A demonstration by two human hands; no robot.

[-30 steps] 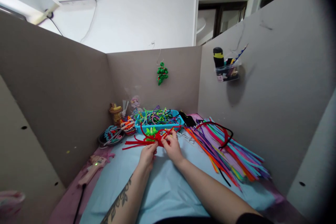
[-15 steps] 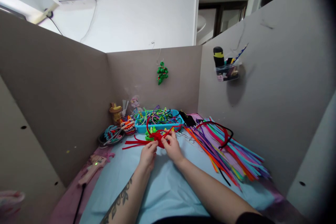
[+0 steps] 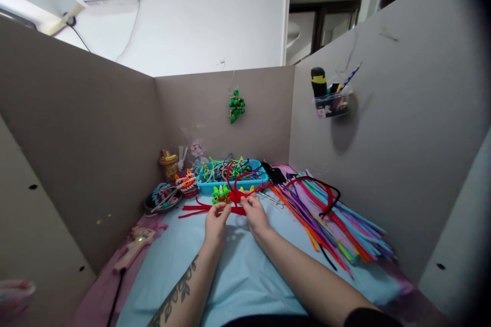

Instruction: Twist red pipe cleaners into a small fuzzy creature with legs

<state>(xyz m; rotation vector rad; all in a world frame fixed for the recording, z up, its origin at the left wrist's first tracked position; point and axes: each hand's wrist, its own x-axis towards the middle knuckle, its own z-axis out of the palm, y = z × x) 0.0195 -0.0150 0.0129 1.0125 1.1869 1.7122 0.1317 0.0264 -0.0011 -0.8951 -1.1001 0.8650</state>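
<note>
A red pipe-cleaner piece (image 3: 235, 196), with a compact middle and long loose ends bending upward and to the right, is held up over the table. My right hand (image 3: 256, 216) pinches it at its right side. My left hand (image 3: 217, 219) is closed at its lower left, fingertips pressed together; the exact grip there is too small to see clearly. Loose red pipe cleaners (image 3: 195, 209) lie beneath and to the left. Just behind the piece sits a small green pipe-cleaner figure (image 3: 219, 194).
Behind stands a blue tray (image 3: 205, 187) of tangled pipe cleaners. To the right lie a pile of coloured pipe cleaners (image 3: 333, 219) and scissors (image 3: 276, 201). On the left are a dark bowl (image 3: 169, 207) and a pink glue gun (image 3: 132, 253). Grey panels enclose three sides.
The red piece has turned, its long ends now pointing more upright, and sits slightly higher. My hands have moved a little apart, the right one shifting right.
</note>
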